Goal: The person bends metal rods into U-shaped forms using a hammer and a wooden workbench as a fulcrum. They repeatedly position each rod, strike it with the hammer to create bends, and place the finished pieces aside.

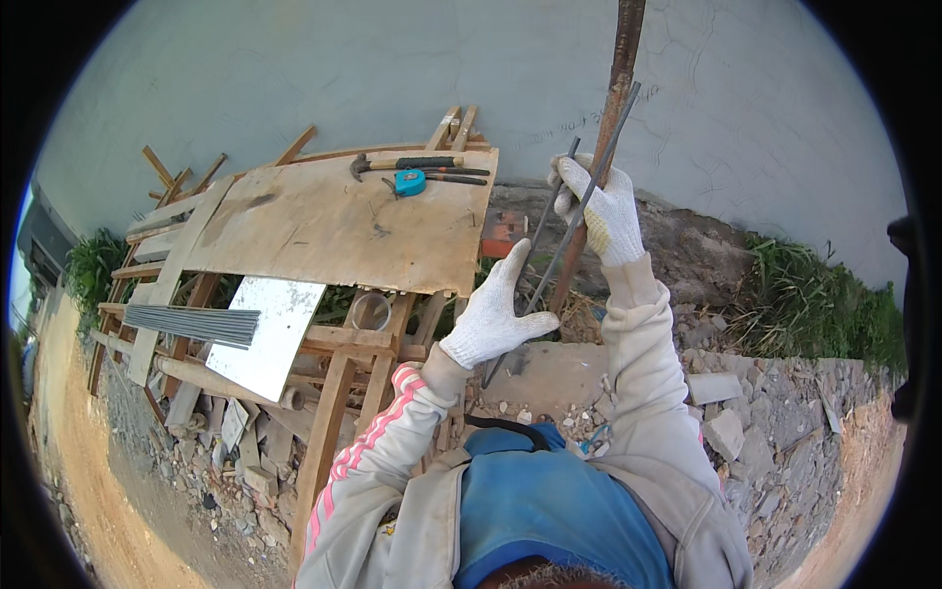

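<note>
White knitted gloves cover both hands. My right hand [601,208] is closed around two dark metal rods in front of a leaning wooden post [624,54]. The longer rod [610,140] slants from the upper right down toward my body. Beside it on the left, the shorter rod [541,231] sticks up from between the fingers. My left hand [493,316] is held below, thumb and fingers spread apart. The rods pass near its open fingers; whether they touch the glove I cannot tell.
A plywood-topped bench [324,221] stands left, bearing a claw hammer [407,164], a blue tape measure [409,182] and dark-handled pincers [456,177]. A bundle of rods [191,323] lies across a white board [260,339]. Rubble [756,442] covers the ground beside me; a grey wall [343,79] rises behind.
</note>
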A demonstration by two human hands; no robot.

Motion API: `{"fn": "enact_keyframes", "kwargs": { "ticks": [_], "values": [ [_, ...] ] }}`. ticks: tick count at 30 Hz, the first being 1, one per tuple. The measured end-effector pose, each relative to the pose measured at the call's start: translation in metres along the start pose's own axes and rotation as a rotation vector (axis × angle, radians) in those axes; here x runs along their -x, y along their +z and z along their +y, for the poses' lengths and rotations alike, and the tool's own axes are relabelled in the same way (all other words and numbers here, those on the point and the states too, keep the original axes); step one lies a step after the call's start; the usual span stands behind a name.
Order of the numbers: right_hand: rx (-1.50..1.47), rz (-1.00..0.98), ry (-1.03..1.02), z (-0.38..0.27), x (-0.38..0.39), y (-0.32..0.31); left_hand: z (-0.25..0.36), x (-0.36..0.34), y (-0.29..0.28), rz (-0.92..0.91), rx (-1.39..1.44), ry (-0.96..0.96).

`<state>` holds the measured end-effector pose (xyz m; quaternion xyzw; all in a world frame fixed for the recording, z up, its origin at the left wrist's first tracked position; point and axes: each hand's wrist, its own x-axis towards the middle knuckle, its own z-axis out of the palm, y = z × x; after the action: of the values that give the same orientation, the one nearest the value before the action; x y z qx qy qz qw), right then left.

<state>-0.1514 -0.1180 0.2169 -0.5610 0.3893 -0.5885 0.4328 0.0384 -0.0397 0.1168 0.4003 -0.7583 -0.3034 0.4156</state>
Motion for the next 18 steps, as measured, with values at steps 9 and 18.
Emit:
{"fn": "enact_keyframes", "kwargs": {
  "ticks": [9, 18],
  "values": [
    [0.096, 0.191, -0.258, -0.006, 0.01, -0.068, -0.024, -0.03, -0.067, 0.226, -0.645, 0.089],
    [0.117, 0.024, -0.018, 0.031, -0.003, -0.156, -0.069, -0.108, -0.076, 0.09, -0.872, 0.214]
  ]
}}
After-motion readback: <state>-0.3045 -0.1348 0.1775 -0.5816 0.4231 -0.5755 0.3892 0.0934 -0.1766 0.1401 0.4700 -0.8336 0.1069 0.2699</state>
